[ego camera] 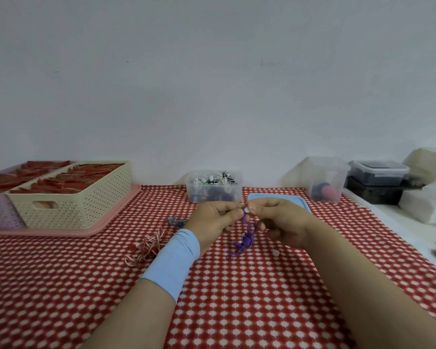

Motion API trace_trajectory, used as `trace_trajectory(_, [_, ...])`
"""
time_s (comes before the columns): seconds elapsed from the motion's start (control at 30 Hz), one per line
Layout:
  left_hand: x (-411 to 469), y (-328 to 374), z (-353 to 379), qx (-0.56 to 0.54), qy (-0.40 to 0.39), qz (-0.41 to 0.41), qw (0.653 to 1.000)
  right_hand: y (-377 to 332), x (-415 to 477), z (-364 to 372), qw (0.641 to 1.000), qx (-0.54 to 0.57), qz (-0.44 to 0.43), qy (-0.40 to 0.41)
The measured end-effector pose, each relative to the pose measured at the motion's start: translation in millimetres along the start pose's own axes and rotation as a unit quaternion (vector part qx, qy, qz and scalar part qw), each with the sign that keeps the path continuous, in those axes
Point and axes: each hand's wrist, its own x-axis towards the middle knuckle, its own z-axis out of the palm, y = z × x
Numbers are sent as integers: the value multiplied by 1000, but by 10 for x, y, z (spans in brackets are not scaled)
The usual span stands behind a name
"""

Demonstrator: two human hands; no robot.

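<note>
Checkered tablecloth (237,298) surface: left hand (213,222) and right hand (282,222) both pinch purple earphones (247,239) at the earbud, tangle dangling just above the cloth. Step: untangling. Next: draw loops free gently

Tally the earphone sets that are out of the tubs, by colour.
purple set: 1, pinched between left hand and right hand
red-and-white set: 1, tangled on the cloth
blue-grey set: 1, a small bundle beside the left hand, probably earphones
Total: 3
</note>
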Motion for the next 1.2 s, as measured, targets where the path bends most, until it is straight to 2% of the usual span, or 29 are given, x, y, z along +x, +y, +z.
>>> trace_trajectory(0.13, [-5, 29, 22, -60, 24, -27, 998, -19, 0, 51, 998, -3, -40, 39])
trace_trajectory(0.27, [-12, 29, -14, 31, 51, -18, 998, -62, -84, 39, 991, -84, -85, 59])
trace_trajectory(0.4, [-29, 23, -38, 52, 49, -16, 997, -74, -132, 26, 984, -137, -98, 49])
trace_trajectory(0.57, [-29, 26, -19, 71, 43, -10, 997, -98, -162, 65, 980, -129, -134, 67])
trace_trajectory(0.7, [-26, 31, -12, 28, 46, -26, 998, -86, -144, 47, 980, -135, -133, 66])
trace_trajectory(0.87, [-39, 49, -17, -69, 3, -56, 996, -80, -139, 10, 990, -87, -104, 37])
trace_trajectory(1.2, [-56, 61, -30, -106, -38, -66, 991, -69, -113, 0, 998, -40, -45, -30])
